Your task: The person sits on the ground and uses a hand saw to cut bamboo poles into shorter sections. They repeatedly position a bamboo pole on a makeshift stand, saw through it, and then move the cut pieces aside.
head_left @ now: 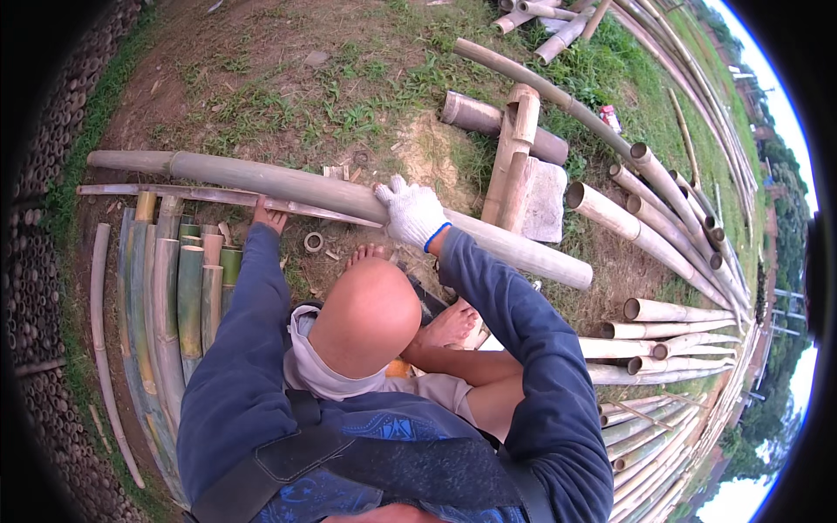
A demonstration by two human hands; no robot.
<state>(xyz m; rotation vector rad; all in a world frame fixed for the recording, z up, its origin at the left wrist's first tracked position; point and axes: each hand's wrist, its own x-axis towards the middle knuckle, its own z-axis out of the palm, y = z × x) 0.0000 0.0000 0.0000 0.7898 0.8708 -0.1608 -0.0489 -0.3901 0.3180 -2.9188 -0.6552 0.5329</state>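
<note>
Step in hand: steadying the thick grey-green bamboo pole [296,186], I judged.
Pole location: lay crosswise beyond the bent knee [368,305], beside a thin brown bamboo strip [323,212].
Right hand [411,212], white-gloved: fingers lay spread over the pole; clamping could not be told.
Left hand [272,219]: fingers touched the strip, slightly bent; grip unclear.
Next move: seemingly called for firm support.

Outdoor work yard, grassy dirt ground [288,74], heaped bamboo poles [647,240], trees [785,179]

grey-tan bamboo pole [288,185], white glove [412,213]
</note>
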